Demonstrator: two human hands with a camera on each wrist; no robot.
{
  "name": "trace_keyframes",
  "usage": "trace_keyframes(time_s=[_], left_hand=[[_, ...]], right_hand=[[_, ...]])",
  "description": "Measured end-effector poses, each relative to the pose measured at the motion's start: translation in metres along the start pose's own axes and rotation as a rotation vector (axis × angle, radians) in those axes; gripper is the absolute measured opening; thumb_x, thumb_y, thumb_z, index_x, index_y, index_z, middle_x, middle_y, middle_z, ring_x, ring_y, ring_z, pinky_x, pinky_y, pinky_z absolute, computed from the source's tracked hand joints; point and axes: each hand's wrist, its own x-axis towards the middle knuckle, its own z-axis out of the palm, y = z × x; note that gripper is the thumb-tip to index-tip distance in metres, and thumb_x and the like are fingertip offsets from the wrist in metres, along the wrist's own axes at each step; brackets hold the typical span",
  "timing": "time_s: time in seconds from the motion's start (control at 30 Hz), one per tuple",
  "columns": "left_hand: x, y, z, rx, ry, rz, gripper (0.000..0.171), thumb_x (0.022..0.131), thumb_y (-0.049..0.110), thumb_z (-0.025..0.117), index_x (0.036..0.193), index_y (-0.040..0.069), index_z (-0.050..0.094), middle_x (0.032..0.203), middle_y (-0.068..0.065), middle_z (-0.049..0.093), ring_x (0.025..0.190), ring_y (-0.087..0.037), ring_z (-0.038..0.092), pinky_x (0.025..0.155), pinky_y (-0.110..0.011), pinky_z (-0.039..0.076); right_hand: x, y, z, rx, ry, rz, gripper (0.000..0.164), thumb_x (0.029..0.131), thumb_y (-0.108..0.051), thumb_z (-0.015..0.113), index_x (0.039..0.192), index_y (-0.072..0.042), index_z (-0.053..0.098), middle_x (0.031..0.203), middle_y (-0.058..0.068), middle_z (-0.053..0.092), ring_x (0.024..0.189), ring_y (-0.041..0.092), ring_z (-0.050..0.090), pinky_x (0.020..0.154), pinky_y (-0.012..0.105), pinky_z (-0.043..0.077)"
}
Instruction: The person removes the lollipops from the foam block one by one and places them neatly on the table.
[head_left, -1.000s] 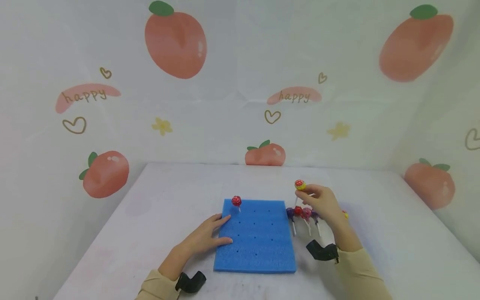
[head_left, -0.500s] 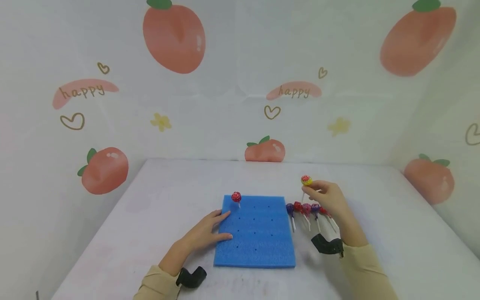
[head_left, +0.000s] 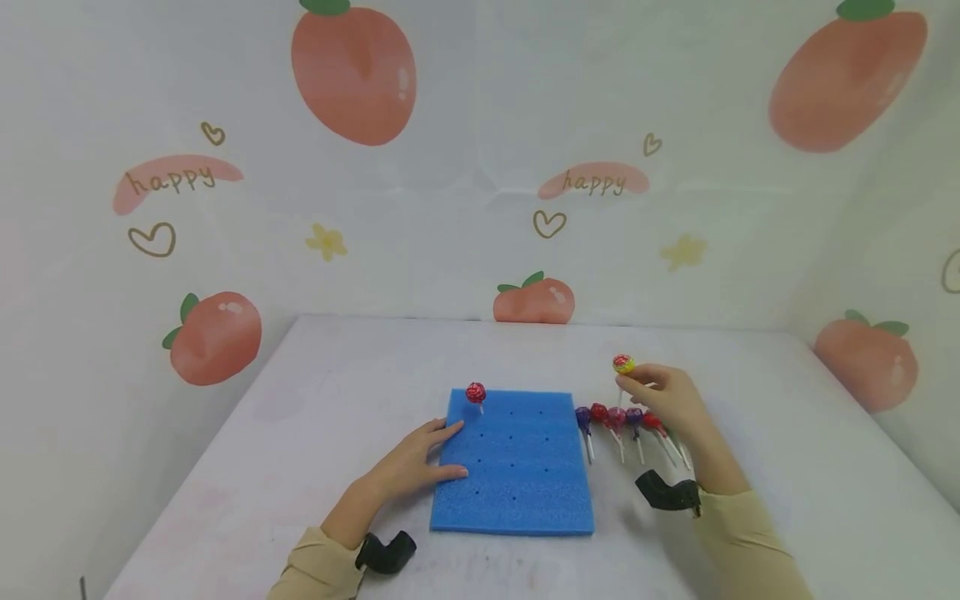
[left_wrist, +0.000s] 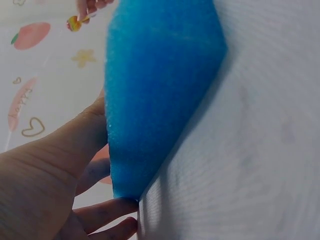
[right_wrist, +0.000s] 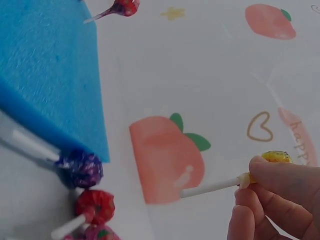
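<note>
A blue foam board (head_left: pixel 513 483) with small holes lies on the table. My left hand (head_left: pixel 412 462) rests on its left edge, thumb and fingers spread and fairly straight. One red lollipop (head_left: pixel 476 393) stands upright in a hole at the board's far left corner. Above the table, right of the board, my right hand (head_left: pixel 671 404) pinches a yellow-and-red lollipop (head_left: pixel 623 364) just below its head. In the right wrist view its white stick (right_wrist: pixel 210 188) points away from the fingers, free of the board. Beneath that hand lies a row of lollipops (head_left: pixel 617 417).
The row beside the board's right edge includes a purple lollipop (right_wrist: pixel 82 168) and a red lollipop (right_wrist: pixel 95 206), sticks toward the near side. A white cloth backdrop (head_left: pixel 435 225) printed with peaches rises behind the table (head_left: pixel 337 392).
My right hand has moved right, away from the board, with the yellow-and-red lollipop. More of the lollipop row shows beneath it. The left hand stays on the board.
</note>
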Motion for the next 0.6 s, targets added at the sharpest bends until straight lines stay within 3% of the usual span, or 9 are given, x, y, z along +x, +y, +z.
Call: trace_keyframes(time_s=[0.4,0.6], left_hand=[[0.002,-0.001,0.000,0.018,0.008,0.002,0.074,0.081,0.044,0.068,0.143,0.014,0.040,0.149,-0.021,0.033,0.138,-0.042,0.029,0.108,-0.059,0.030],[0.001,0.000,0.000,0.019,0.011,0.005,0.074,0.082,0.044,0.068,0.142,0.013,0.040,0.148,-0.022,0.033,0.138,-0.042,0.029,0.108,-0.060,0.030]], right_hand=[[-0.010,0.021,-0.020,-0.121,-0.005,0.024,0.052,0.092,-0.043,0.054,0.115,0.003,0.061,0.117,0.026,0.060,0.097,0.032,0.059,0.073,0.034,0.053],[-0.017,0.038,-0.030,-0.131,-0.005,0.040,0.054,0.093,-0.043,0.052,0.116,0.006,0.060,0.121,0.029,0.057,0.102,0.037,0.055,0.076,0.041,0.052]])
